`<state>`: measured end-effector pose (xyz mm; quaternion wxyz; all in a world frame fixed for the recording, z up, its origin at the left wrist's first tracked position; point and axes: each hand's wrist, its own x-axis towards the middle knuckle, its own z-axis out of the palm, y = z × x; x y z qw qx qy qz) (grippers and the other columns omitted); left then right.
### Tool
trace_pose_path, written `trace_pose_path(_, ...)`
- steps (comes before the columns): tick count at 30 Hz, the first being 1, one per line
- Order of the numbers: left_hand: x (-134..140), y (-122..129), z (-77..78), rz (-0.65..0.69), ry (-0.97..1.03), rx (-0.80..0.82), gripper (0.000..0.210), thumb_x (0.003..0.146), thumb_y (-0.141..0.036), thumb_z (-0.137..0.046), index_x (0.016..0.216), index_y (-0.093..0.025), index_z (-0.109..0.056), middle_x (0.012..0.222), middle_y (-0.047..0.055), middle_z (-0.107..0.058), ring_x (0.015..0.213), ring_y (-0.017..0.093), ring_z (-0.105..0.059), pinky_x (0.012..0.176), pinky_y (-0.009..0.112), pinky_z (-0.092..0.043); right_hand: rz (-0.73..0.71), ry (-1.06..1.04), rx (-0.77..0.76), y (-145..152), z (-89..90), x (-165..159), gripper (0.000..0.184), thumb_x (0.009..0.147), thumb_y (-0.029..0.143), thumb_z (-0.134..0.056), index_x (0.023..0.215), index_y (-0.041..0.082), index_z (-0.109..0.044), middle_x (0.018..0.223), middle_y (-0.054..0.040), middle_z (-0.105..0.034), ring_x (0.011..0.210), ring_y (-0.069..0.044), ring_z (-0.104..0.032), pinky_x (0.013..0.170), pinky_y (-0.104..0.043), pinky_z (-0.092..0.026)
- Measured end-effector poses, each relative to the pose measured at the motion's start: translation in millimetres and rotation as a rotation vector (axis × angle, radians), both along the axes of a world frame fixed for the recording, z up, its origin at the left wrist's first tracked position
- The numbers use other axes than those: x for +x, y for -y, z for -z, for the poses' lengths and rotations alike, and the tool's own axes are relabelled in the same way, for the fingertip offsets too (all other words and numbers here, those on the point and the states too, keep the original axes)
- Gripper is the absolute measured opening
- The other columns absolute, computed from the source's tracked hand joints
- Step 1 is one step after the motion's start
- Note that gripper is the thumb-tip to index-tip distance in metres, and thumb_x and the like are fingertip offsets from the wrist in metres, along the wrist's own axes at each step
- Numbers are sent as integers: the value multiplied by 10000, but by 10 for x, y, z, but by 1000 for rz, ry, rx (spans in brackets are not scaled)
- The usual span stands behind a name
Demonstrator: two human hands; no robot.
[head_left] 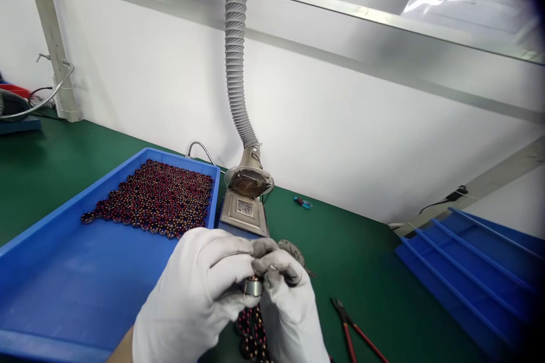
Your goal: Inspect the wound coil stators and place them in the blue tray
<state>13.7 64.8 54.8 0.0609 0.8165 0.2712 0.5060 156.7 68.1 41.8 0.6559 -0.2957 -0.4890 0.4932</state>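
Observation:
White gloves with grey-stained fingertips cover both hands. In the head view my left hand (pixel 187 295) is closed on a small wound coil core (pixel 252 287) with a shiny metal rim and copper-coloured wire at its top. My right hand (pixel 289 300) meets it from the other side, thumb and fingers pinched together at the core's upper edge; what lies between those fingertips is hidden. Below the hands, partly covered by them, several dark coil cores (pixel 249 334) with red and gold spots lie on the green table.
A blue tray (pixel 85 278) with many coil cores (pixel 166 195) stands at left. Behind my hands are a square metal device (pixel 244 212) and an extraction hose (pixel 236 51). Red-handled cutters (pixel 351 326), a small blue tool (pixel 302 202) and blue trays (pixel 472 272) sit rightward.

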Motion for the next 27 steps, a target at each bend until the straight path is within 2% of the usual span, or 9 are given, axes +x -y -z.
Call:
trace_pose_path(4,2,2,9,-14,8,-14,92,887,-176,-515,977,-174,-532,1022,42,-579,949,187,-516,815,355,-419,-88,-308,-129,42,-36,-33,157,656,391,-717,654,245,-661,686,10,-591,707,-138,-568,700,-272,-480)
trace_pose_path(7,-11,-9,30,-46,7,11,107,889,-182,-518,995,-171,-527,1019,51,-575,945,191,-518,808,361,-424,-44,-168,-105,58,-63,-29,128,652,331,-733,695,227,-671,727,-6,-603,743,-145,-566,718,-266,-465)
trace_pose_path(10,-17,-20,20,-59,3,66,120,882,-156,-516,1001,-171,-523,1015,54,-581,933,190,-525,793,359,-434,11,-34,-9,36,-41,-36,94,620,275,-760,650,225,-686,688,-10,-606,669,-146,-559,658,-281,-458)
trace_pose_path(13,-18,-15,-17,-68,-26,126,89,895,-162,-490,974,-162,-531,987,59,-602,894,191,-543,753,353,-449,40,-150,-14,24,-28,-24,103,629,297,-753,614,235,-672,653,1,-599,642,-142,-556,662,-294,-471)
trace_pose_path(16,-29,-2,-39,-109,-50,165,96,905,-163,-459,959,-147,-536,972,69,-607,876,200,-550,740,362,-444,45,-302,-78,42,-51,13,102,647,323,-737,684,253,-673,727,-5,-647,712,-157,-592,732,-316,-492)
trace_pose_path(18,-37,3,-29,-146,-48,182,100,893,-148,-472,973,-145,-533,983,70,-604,902,207,-542,765,372,-434,51,-317,-88,60,-50,16,142,644,296,-739,770,262,-681,813,-16,-681,777,-169,-616,777,-323,-494)
trace_pose_path(20,-39,3,-5,-178,-47,201,124,883,-140,-483,999,-142,-526,1004,77,-598,937,219,-529,787,382,-430,6,-269,-127,74,-13,-15,250,609,246,-761,846,251,-682,891,-37,-694,839,-191,-627,804,-333,-494)
trace_pose_path(23,-36,-3,29,-199,-58,204,179,866,-119,-476,1038,-133,-522,1042,92,-580,969,236,-519,800,398,-434,-112,-241,-237,71,103,-73,299,600,218,-759,888,234,-679,920,-54,-699,818,-201,-643,753,-334,-520)
trace_pose_path(27,-64,-14,16,-89,-48,46,247,894,-156,-467,1134,-206,-493,1102,51,-558,964,193,-532,794,340,-446,-186,-311,-329,-63,328,-67,302,599,271,-756,890,248,-680,892,-36,-708,744,-175,-657,683,-303,-538)
